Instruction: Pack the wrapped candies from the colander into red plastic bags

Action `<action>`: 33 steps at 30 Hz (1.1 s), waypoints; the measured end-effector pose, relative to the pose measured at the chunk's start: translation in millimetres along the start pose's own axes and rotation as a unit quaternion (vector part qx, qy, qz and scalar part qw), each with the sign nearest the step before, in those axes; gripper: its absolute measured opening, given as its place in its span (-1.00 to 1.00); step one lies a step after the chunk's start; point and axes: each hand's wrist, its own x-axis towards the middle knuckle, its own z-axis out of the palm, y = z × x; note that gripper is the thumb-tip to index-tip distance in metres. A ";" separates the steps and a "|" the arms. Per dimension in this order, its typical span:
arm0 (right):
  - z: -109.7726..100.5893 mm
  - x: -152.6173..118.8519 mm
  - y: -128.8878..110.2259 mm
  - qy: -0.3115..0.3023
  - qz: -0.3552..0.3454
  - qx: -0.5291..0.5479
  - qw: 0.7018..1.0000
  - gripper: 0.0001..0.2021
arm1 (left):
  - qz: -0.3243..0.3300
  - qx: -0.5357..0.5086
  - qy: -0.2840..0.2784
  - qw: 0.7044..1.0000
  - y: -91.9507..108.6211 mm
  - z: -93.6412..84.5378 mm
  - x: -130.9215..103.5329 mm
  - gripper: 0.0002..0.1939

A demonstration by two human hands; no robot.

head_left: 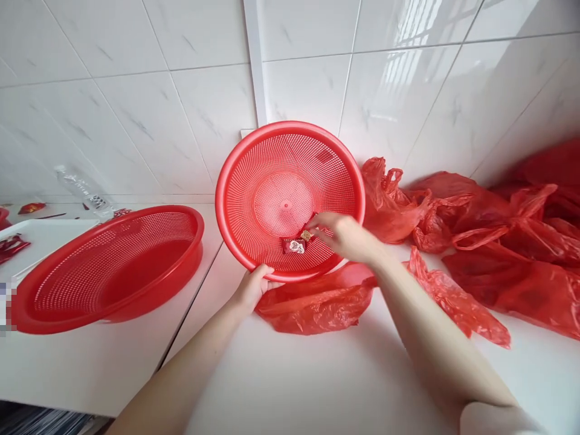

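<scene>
A red plastic colander [290,127] is tilted up, its open mouth facing me. My left hand [254,289] is closed on its near rim, thumb over the edge and fingers hidden underneath. Inside the colander, my right hand [339,234] pinches a small dark red packet [307,234] with a gold pattern, partly covered by the fingers. Another small red packet [295,246] with white print lies against the lower wall beside it. Under the colander's near side sits a thin red plastic bag [312,311], crumpled, its contents hidden.
A second red colander [181,272] stands on the left. Beyond it are a white tray [58,232] with a red packet [13,246] and a clear plastic bottle [86,190]. Several tied red bags [512,266] crowd the right side. A tiled wall [308,84] bounds the back of the white table [290,386].
</scene>
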 end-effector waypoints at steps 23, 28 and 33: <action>-31.1 -22.3 -27.3 -0.134 0.072 0.105 0.983 -0.79 | 0.005 -0.004 -0.001 1.000 -0.3 -6.4 8.3 -0.93; -30.8 -32.1 -30.8 -0.243 0.101 0.027 0.965 -0.87 | 0.012 -0.003 -0.009 1.000 1.2 -3.2 6.2 -0.90; -13.6 -23.2 -33.2 -0.172 0.086 -0.029 0.981 -0.80 | 0.023 0.006 -0.012 1.000 0.9 3.5 2.5 -0.94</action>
